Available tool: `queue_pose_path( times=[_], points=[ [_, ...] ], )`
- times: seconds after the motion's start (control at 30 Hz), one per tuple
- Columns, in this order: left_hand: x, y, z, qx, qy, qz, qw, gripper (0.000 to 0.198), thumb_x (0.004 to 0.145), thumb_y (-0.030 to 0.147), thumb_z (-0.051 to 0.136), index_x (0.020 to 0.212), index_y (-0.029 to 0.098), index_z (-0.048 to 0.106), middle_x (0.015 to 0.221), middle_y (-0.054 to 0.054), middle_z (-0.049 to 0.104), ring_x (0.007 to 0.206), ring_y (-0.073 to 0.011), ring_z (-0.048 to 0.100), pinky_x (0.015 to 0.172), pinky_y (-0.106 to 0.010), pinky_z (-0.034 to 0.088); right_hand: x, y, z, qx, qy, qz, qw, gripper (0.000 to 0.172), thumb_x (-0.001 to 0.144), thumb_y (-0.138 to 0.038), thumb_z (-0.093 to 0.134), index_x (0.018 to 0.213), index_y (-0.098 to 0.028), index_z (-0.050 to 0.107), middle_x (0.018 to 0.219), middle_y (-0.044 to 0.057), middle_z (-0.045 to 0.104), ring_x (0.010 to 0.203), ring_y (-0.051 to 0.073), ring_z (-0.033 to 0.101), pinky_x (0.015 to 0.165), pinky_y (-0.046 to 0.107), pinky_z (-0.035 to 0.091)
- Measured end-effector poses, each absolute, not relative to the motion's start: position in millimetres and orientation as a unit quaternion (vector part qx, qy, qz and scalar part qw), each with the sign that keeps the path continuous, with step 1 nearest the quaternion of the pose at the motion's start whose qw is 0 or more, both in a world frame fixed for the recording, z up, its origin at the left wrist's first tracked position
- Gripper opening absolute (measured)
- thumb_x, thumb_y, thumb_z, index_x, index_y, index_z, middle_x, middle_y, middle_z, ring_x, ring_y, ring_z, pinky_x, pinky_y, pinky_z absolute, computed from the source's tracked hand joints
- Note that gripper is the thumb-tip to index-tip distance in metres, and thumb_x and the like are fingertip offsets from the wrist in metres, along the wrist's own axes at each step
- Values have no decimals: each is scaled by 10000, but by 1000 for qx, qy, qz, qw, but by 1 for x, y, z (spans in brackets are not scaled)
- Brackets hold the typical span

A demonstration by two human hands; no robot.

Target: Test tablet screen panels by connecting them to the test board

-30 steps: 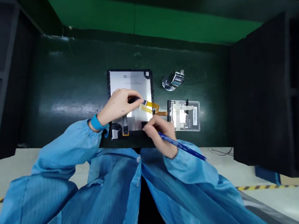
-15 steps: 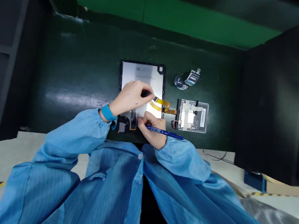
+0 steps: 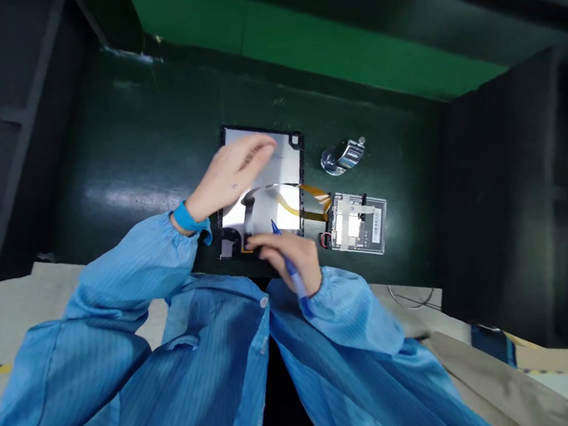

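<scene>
- Left hand (image 3: 232, 171) lifts off the orange flex cable (image 3: 313, 200), fingers now spread open above the display panel (image 3: 265, 174).
- Right hand (image 3: 291, 256) keeps its grip on the blue pen (image 3: 293, 276) at the panel's near edge.
- Cable links panel and small circuit board (image 3: 358, 224); its seating cannot be judged.

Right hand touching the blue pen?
Touching. The head view shows the right hand closed around the blue pen, whose tip pokes out above the fingers toward the panel and whose barrel runs back over the wrist.

Both arms in blue sleeves reach forward. Left hand (image 3: 232, 171) is lifted and blurry, fingers stretched out flat toward about 1 o'clock, nothing in it. Right hand (image 3: 291, 256) sits lower, at 4 o'clock from it, fingers curled in.
</scene>
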State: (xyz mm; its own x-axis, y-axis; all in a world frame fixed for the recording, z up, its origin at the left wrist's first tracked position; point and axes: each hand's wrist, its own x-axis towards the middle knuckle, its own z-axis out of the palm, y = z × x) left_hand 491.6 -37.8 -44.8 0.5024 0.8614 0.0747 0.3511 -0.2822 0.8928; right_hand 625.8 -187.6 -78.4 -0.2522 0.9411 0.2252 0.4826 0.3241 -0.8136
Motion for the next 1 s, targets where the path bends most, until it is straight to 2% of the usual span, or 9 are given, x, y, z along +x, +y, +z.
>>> queue_pose_path(
  times=[0.13, 0.2, 0.27, 0.4, 0.53, 0.7, 0.77, 0.9, 1.0],
  points=[
    [470, -31, -26, 690, 444, 399, 410, 279, 931, 212, 548, 1135, 109, 708, 1118, -49, 730, 1018, -162, 661, 853, -241, 503, 613, -192, -82, -403, -877, 182, 188, 646, 955, -410, 614, 1493, -109, 420, 1519, 170, 469, 1438, 292, 421, 1241, 537, 260],
    [457, -37, -22, 656, 454, 443, 409, 264, 919, 212, 560, 1109, 147, 732, 1101, -31, 742, 1023, -165, 667, 864, -251, 520, 610, -201, -94, -411, -888, 107, 177, 560, 961, -256, 600, 1479, -110, 445, 1517, 154, 475, 1442, 260, 423, 1251, 507, 263],
    [441, -49, -24, 609, 475, 471, 426, 231, 889, 212, 593, 1042, 188, 763, 1077, -22, 752, 1029, -182, 673, 880, -276, 542, 613, -212, -106, -413, -883, 29, 219, 385, 983, -134, 524, 1359, -184, 590, 1408, 81, 604, 1346, 186, 543, 1225, 408, 357],
    [415, -79, -40, 519, 532, 487, 459, 267, 802, 171, 654, 991, 304, 787, 1098, 14, 756, 1109, -235, 675, 987, -380, 553, 635, -224, -95, -356, -867, -104, 333, 182, 1001, -254, 560, 1079, -281, 722, 1154, -7, 751, 1166, 139, 677, 1102, 296, 518],
    [429, -104, -48, 447, 555, 549, 437, 389, 735, 168, 692, 1026, 415, 766, 1228, 83, 725, 1313, -260, 570, 1120, -438, 469, 652, -211, -40, -427, -796, 2, 429, 325, 1013, -188, 491, 1306, -277, 598, 1327, 17, 667, 1293, 167, 593, 1140, 382, 494],
    [479, -125, -42, 412, 483, 444, 632, 258, 896, 392, 536, 1002, 419, 770, 1279, 64, 709, 1316, -275, 569, 1084, -468, 503, 627, -180, -20, -633, -467, 168, 594, 485, 1027, -161, 379, 1509, -222, 377, 1374, 118, 614, 1313, 277, 574, 1121, 498, 485],
    [475, -130, -44, 406, 514, 474, 589, 268, 891, 422, 516, 962, 499, 763, 1252, 140, 710, 1295, -277, 585, 1065, -499, 509, 624, -177, -27, -604, -432, 225, 631, 408, 1047, -255, 380, 1444, -194, 454, 1335, 134, 635, 1236, 266, 632, 1047, 439, 547],
    [420, -137, -57, 420, 673, 516, 324, 324, 741, 342, 691, 870, 636, 729, 1179, 305, 682, 1410, -321, 455, 1216, -504, 296, 673, -191, -44, -503, -548, 346, 573, 358, 1052, -401, 400, 1233, -191, 628, 1079, 104, 753, 937, 214, 749, 779, 322, 628],
    [391, -138, -55, 468, 735, 435, 226, 434, 656, 343, 680, 936, 673, 701, 1126, 318, 694, 1359, -375, 498, 1155, -531, 372, 736, -197, -62, -670, -582, 94, 452, 219, 1007, -310, 528, 1037, -206, 717, 869, 45, 768, 749, 171, 735, 724, 274, 590]
  ],
)
